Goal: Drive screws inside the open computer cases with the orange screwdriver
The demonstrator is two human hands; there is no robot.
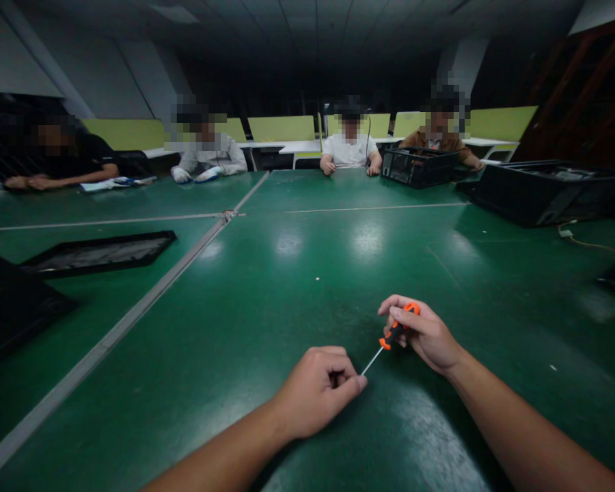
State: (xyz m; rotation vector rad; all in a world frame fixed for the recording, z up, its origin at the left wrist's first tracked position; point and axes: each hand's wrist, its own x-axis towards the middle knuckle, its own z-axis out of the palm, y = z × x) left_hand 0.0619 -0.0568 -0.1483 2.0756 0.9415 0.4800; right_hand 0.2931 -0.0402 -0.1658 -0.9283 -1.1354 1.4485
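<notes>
A screwdriver (391, 335) with an orange and black handle and a thin metal shaft slants over the green table. Its handle lies in my right hand (430, 331), thumb and fingers closed around it. The shaft points down and left to my left hand (320, 389), whose thumb and forefinger pinch at its tip. Those fingertips hide the very end of the shaft, so I cannot tell whether anything small is held there too.
Grey strips (148, 301) divide the green table (266, 287). A black frame-like panel (107, 253) and a dark panel (15, 307) lie left. Black computer cases (420, 167) stand at the far right. Several people sit across the table, one wearing white gloves (208, 175).
</notes>
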